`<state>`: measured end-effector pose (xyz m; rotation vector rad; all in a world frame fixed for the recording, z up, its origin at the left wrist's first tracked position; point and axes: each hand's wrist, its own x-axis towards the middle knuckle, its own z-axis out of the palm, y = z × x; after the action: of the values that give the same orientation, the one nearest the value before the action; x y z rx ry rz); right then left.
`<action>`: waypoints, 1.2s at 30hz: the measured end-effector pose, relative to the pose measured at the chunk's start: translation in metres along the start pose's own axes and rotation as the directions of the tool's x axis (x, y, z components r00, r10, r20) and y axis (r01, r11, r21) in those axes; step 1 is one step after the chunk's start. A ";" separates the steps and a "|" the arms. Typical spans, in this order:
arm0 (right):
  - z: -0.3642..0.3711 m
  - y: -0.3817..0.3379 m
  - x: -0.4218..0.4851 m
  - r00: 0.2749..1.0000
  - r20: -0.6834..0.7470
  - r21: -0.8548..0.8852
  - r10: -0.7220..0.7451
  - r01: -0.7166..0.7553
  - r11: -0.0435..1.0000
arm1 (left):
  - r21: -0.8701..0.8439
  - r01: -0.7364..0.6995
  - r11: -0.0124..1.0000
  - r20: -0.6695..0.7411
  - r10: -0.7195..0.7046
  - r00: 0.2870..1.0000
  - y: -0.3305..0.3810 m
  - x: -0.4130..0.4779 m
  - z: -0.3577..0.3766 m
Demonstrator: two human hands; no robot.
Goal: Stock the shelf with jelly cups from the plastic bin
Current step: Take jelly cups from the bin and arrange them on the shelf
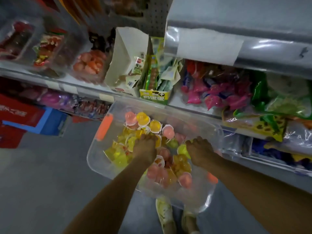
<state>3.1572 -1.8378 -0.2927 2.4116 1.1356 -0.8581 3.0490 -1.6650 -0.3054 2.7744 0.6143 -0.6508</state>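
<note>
left hand (146, 146) and right hand (201, 150) each curl their fingers round jelly cups (154, 125) heaped in the clear plastic bin (96, 154), which sits just below the shelf (81, 89), likely for short lifts.

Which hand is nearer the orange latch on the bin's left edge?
Left. The left hand is among the jelly cups, right of the orange latch; the right hand is farther right, across the plastic bin.

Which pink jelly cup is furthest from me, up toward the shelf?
The pink cup in the bin's far left corner, just left of a yellow cup; the other pink ones lie closer to you.
</note>
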 end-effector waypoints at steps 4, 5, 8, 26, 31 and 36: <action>0.020 -0.008 0.028 0.996 0.082 -0.086 0.039 -0.032 0.996 | 0.325 -0.030 0.945 -0.022 0.039 0.999 0.015 0.031 0.020; 0.024 -0.008 0.032 0.994 0.094 -0.093 0.050 -0.041 0.995 | 0.349 -0.033 0.937 -0.026 0.044 0.999 0.016 0.036 0.024; 0.032 -0.009 0.040 0.995 0.083 -0.127 0.062 -0.051 0.991 | 0.380 -0.051 0.923 -0.031 0.067 0.997 0.011 0.047 0.027; -0.110 0.008 -0.094 0.987 0.090 0.995 0.135 -0.096 0.041 | -0.987 0.099 0.123 0.069 -0.226 0.972 0.045 -0.067 -0.125; -0.167 0.012 -0.159 0.998 -0.001 0.930 0.059 0.023 -0.366 | -0.983 -0.045 0.180 -0.070 -0.138 0.988 0.060 -0.112 -0.194; -0.225 0.024 -0.234 0.963 -0.195 0.976 0.185 0.209 -0.062 | -0.946 -0.185 0.266 -0.216 -0.094 0.972 0.073 -0.145 -0.262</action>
<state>3.1440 -1.8680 0.0307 3.8252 0.4131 -1.9940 3.0606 -1.6996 0.0003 1.6119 0.6488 0.1467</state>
